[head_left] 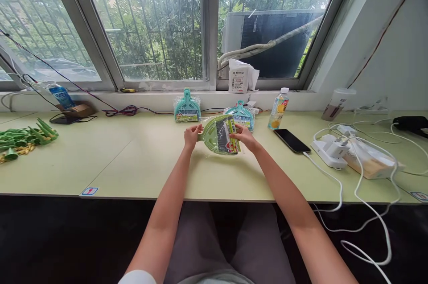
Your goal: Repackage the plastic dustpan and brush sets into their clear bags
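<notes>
A green dustpan and brush set [211, 136] in clear plastic wrap is held sideways above the table between both hands. My left hand [192, 136] is closed around its handle end. On the opposite side, my right hand [245, 137] grips the edge with the printed label, fingers over the wrap. Just behind it stands a wrapped teal dustpan set [240, 112], partly hidden by the green one. Another wrapped teal dustpan set [187, 106] leans upright against the wall under the window, left of it.
Right of my hand are a juice bottle [278, 109], a phone [292, 141] and a power strip [329, 152] with tangled white cables. A tissue pack [238, 78] sits on the sill. Far left lie green artificial stems [26, 138] and a blue-labelled bottle [61, 96].
</notes>
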The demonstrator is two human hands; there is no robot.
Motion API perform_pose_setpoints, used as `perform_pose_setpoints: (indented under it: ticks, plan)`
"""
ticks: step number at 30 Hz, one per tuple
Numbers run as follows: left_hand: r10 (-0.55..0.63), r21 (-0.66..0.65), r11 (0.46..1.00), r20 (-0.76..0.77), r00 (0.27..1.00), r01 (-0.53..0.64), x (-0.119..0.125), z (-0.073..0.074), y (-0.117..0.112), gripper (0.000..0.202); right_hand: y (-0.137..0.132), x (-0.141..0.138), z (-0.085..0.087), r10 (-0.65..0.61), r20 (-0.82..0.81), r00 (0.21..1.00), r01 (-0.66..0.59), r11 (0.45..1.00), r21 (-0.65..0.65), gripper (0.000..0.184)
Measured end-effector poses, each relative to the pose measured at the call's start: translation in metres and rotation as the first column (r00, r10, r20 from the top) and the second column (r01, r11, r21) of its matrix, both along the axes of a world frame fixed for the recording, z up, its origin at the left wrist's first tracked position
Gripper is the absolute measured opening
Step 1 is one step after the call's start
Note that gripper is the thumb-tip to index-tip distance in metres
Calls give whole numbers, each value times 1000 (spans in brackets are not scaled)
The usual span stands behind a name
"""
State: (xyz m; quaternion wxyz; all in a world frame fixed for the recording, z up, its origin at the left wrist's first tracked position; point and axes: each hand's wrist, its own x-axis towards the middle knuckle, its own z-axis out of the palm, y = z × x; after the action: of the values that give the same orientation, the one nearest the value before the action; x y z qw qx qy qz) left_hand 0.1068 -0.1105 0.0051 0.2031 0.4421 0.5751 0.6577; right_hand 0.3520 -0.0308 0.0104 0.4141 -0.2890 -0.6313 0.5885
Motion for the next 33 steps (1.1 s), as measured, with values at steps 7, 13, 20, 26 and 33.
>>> perform_pose_setpoints:
  ticks: [7,13,20,26,33]
  plan:
    - [-153,17,988,90,984,152,-4,-3,2,26,-4,1,2,44,24,999,-46,998,46,56]
    - [-146,11,989,190,971,146,-8,-7,3,17,8,7,-5,51,2,999,-50,999,-14,48]
    - [-177,-67,977,268,947,201,-9,-3,0,34,16,9,-9,-31,-42,999,30,999,-28,53]
    - [-538,-295,756,230,811,585,-2,-4,-12,53,15,2,-8,-232,-186,955,218,972,-90,59]
    - [-327,-322,883,100,940,342,-8,-15,-3,19,24,12,-4,-309,-231,922,304,951,-59,54]
